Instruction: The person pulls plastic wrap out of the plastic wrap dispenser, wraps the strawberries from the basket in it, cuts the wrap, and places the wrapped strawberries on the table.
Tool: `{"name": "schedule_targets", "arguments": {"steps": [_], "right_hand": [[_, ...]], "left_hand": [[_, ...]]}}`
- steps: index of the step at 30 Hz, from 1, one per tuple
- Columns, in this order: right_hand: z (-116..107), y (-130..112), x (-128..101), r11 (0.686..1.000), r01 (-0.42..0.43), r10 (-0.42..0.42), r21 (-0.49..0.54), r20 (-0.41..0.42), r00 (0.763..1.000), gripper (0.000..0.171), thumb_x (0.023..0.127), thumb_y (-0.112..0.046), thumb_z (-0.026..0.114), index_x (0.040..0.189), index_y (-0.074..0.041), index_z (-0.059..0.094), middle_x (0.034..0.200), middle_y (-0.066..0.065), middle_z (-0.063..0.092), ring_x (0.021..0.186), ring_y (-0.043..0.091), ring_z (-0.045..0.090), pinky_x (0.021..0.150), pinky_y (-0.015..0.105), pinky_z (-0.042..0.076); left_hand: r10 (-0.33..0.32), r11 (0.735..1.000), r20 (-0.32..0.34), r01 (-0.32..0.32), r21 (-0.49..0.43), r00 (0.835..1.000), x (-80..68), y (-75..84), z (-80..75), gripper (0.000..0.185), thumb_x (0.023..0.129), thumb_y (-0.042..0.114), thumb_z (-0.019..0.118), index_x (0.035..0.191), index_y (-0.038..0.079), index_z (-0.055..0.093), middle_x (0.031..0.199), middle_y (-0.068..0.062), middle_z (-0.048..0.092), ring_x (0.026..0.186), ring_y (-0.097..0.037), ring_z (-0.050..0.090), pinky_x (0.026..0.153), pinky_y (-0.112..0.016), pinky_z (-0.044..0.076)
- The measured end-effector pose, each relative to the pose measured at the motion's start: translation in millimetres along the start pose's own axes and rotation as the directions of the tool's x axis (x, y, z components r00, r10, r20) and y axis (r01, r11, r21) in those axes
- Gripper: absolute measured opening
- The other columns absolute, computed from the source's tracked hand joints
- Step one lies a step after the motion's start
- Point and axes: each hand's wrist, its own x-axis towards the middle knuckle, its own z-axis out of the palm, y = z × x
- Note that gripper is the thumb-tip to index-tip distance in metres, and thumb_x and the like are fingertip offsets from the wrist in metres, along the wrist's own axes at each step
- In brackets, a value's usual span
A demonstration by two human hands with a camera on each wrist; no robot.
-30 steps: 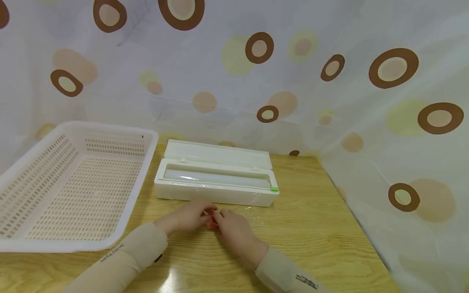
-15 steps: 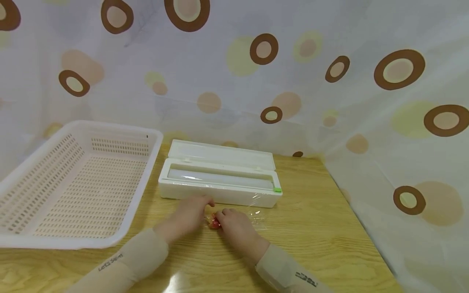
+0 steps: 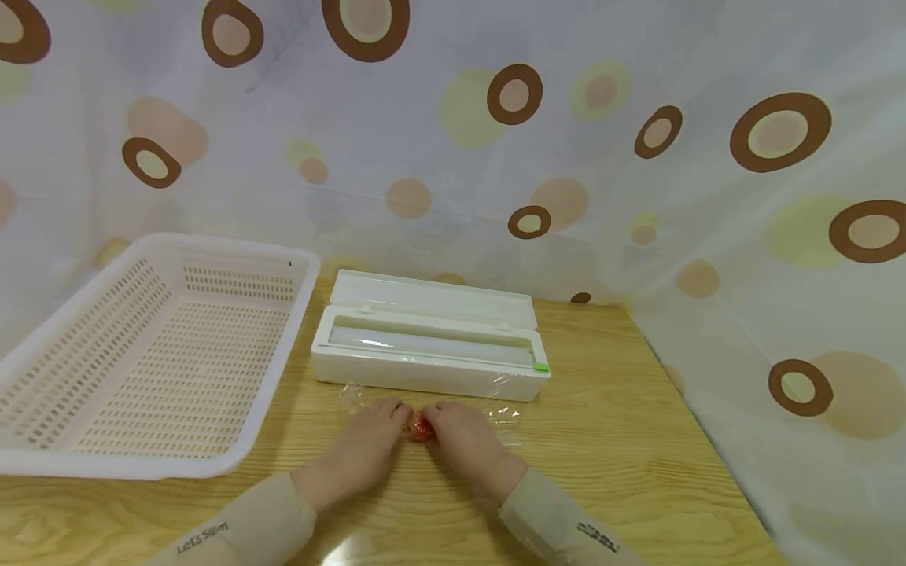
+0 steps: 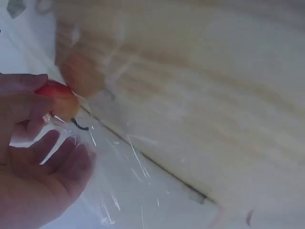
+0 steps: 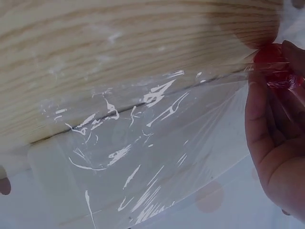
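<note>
A small red-and-yellow apple (image 3: 421,427) with a dark stem lies between both hands, low over the table in front of the white box. Clear plastic wrap (image 3: 506,420) stretches around it and out to both sides. From the left, my left hand (image 3: 364,446) grips the apple with thumb and fingers; the left wrist view shows the red-and-yellow apple (image 4: 67,101) and its stem beside the fingers. My right hand (image 3: 467,446) holds the other side, its fingers curled against the red skin under the film. In the right wrist view, crinkled wrap (image 5: 128,143) spreads out from that hand.
Behind the hands stands a long white wrap dispenser (image 3: 428,376), its lid (image 3: 432,299) raised, with a roll of film (image 3: 425,344) inside and a green slider (image 3: 541,367) at its right end. A white perforated basket (image 3: 283,346) is on the left. Patterned sheeting (image 3: 453,157) hangs behind.
My left hand draws back from the apple, then returns to grip its left side. The right hand stays on the apple. More wrap shows at left and right; the view shifts slightly.
</note>
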Motion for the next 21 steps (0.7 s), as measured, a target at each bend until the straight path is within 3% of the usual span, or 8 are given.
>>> {"name": "schedule_targets", "arguments": {"steps": [6, 12, 21], "right_hand": [[-3, 5, 4, 0.994, -0.020, 0.015, 0.106, 0.051, 0.999, 0.016, 0.078, -0.019, 0.073, 0.088, -0.013, 0.063, 0.074, -0.006, 0.059, 0.064, 0.008, 0.051, 0.060, 0.023, 0.045], [-1, 15, 7, 0.967, -0.075, 0.047, 0.243, 0.118, 0.992, 0.017, 0.077, -0.019, 0.072, 0.091, -0.014, 0.063, 0.074, -0.008, 0.059, 0.064, 0.006, 0.049, 0.060, 0.021, 0.043], [-4, 24, 6, 0.895, -0.128, 0.065, 0.427, 0.158, 0.985, 0.023, 0.084, -0.021, 0.066, 0.105, -0.013, 0.067, 0.085, -0.005, 0.064, 0.073, 0.008, 0.053, 0.066, 0.023, 0.046]], "left_hand": [[-0.103, 0.994, 0.069, 0.105, -0.026, 0.992, 7.6, -7.3, -3.1, 0.014, 0.082, -0.005, 0.059, 0.092, 0.004, 0.063, 0.089, -0.008, 0.065, 0.083, -0.024, 0.063, 0.075, -0.036, 0.053], [-0.214, 0.963, 0.094, 0.226, -0.146, 0.972, 17.0, -7.8, -8.4, 0.016, 0.083, -0.002, 0.056, 0.087, 0.006, 0.068, 0.088, -0.008, 0.068, 0.085, -0.025, 0.064, 0.077, -0.038, 0.053], [-0.270, 0.932, 0.099, 0.286, -0.224, 0.958, 25.5, -11.1, -12.0, 0.020, 0.080, -0.005, 0.053, 0.083, 0.008, 0.068, 0.088, -0.008, 0.069, 0.087, -0.027, 0.065, 0.076, -0.041, 0.052]]}}
